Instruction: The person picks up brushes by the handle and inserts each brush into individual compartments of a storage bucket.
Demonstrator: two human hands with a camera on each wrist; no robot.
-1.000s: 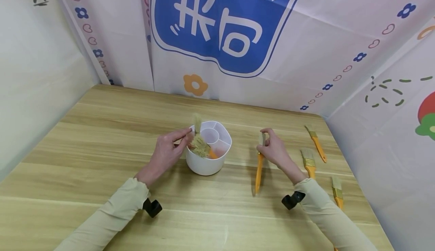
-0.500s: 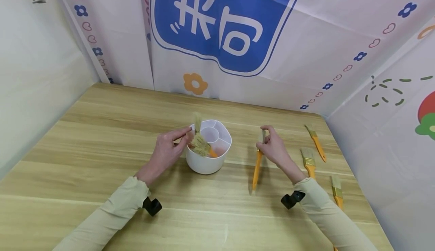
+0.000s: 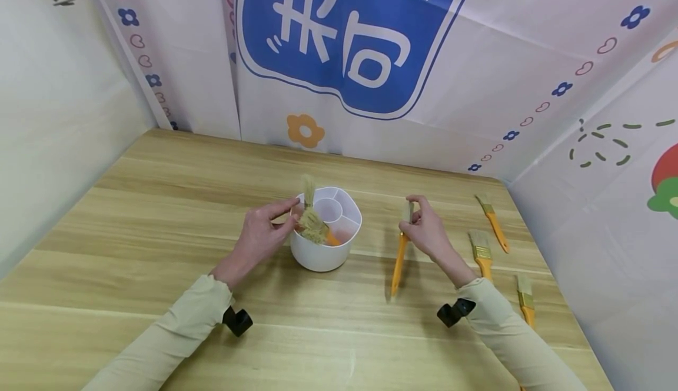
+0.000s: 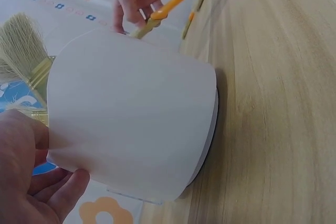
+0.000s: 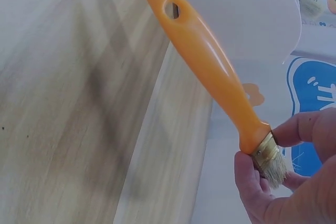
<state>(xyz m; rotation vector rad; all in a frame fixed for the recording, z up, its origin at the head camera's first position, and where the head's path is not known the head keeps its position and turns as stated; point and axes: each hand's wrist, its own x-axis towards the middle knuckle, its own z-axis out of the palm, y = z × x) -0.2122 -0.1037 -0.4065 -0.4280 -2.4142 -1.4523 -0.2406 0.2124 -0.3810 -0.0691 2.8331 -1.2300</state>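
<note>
A white round caddy (image 3: 320, 257) with inner compartments stands on the table. My left hand (image 3: 261, 229) pinches its rim at the left. Two brushes stand bristles-up in the caddy beside those fingers: one upright paintbrush (image 3: 309, 191) and one leaning paintbrush (image 3: 313, 226) with part of an orange handle showing. To the right of the caddy, my right hand (image 3: 426, 229) grips another paintbrush (image 3: 399, 264) by its metal band and bristles. This brush tilts with its orange handle (image 5: 205, 59) pointing down and toward the caddy, above the tabletop. The right fingers partly hide its bristles (image 5: 275, 174).
Several more orange-handled paintbrushes lie along the right side of the wooden table (image 3: 175, 244), among them a far brush (image 3: 494, 223), a wide brush (image 3: 481, 249) and a nearer brush (image 3: 525, 297) partly behind the right sleeve. Printed white cloth walls (image 3: 201, 55) enclose the table.
The paintbrush in my right hand has swung slightly, its handle end moving left and a little up. My left hand stays at the caddy's rim.
</note>
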